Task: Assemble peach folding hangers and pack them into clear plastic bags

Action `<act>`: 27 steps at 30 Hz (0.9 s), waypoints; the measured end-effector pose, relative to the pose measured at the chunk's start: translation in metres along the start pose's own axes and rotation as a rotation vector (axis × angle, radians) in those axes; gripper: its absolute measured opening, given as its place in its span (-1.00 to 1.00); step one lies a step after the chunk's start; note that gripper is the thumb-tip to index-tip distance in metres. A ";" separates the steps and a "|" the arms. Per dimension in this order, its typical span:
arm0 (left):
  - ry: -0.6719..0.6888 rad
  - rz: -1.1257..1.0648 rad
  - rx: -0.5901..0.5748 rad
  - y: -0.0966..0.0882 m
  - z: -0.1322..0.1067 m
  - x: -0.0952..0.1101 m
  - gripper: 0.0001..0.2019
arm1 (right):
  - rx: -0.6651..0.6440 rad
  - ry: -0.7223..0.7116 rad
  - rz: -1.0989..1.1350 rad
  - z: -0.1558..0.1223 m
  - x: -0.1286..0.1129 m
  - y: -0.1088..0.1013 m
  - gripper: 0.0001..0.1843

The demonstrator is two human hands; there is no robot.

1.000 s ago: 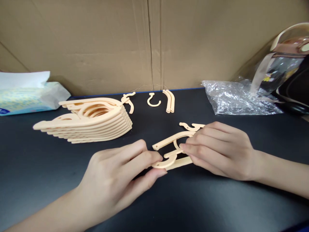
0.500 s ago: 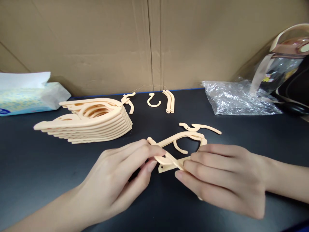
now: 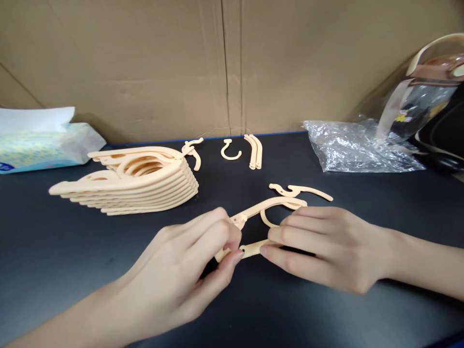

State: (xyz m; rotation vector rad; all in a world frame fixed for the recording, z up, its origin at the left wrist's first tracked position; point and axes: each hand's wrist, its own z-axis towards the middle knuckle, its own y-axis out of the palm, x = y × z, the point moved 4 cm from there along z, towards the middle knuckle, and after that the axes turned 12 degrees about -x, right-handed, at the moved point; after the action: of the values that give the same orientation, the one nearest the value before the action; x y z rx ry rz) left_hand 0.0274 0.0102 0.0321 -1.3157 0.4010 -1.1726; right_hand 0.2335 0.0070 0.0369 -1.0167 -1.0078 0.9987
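Note:
Between my hands lies a cream plastic folding hanger (image 3: pixel 261 208), its two arms spread toward the left and its hook curving inside. My left hand (image 3: pixel 188 263) is closed, pinching a small cream hanger arm piece (image 3: pixel 220 255) against the left end of the hanger's near arm; the fingers hide most of that piece. Over the hanger's right end my right hand (image 3: pixel 326 246) is closed, fingertips on the near arm, covering the joint. Just behind it rests a loose cream hanger part (image 3: pixel 308 190) with a notch.
A stack of folded cream hangers (image 3: pixel 152 186) stands on the left. Toward the back are loose hanger parts (image 3: pixel 195 157), a hook (image 3: pixel 228 152) and curved arm pieces (image 3: pixel 256 153). A tissue pack (image 3: pixel 43 145), clear plastic bag (image 3: pixel 355 150) and bottle (image 3: pixel 431 92) line the edges, before cardboard (image 3: pixel 145 72).
My left hand has brought the small piece down to the near arm's end. My right hand has let go of that piece, shifted up and left, and taken hold of the hanger's near arm.

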 end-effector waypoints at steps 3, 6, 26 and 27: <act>-0.034 -0.006 0.017 0.002 -0.002 -0.004 -0.83 | 0.001 0.018 -0.024 0.000 0.001 0.001 -0.63; -0.060 -0.004 0.047 0.004 -0.005 -0.007 -0.74 | 0.018 0.031 -0.049 0.000 0.003 0.003 -0.63; 0.026 0.044 -0.005 0.002 -0.006 -0.003 -0.75 | 0.018 0.072 -0.054 -0.002 0.010 0.009 -0.69; 0.024 0.035 -0.004 0.002 -0.006 -0.003 -0.77 | 0.012 0.073 -0.049 -0.002 0.010 0.010 -0.70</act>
State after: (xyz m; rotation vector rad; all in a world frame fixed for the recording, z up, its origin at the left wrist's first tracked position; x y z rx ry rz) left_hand 0.0221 0.0087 0.0271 -1.2945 0.4418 -1.1599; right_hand 0.2361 0.0187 0.0286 -1.0070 -0.9610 0.9206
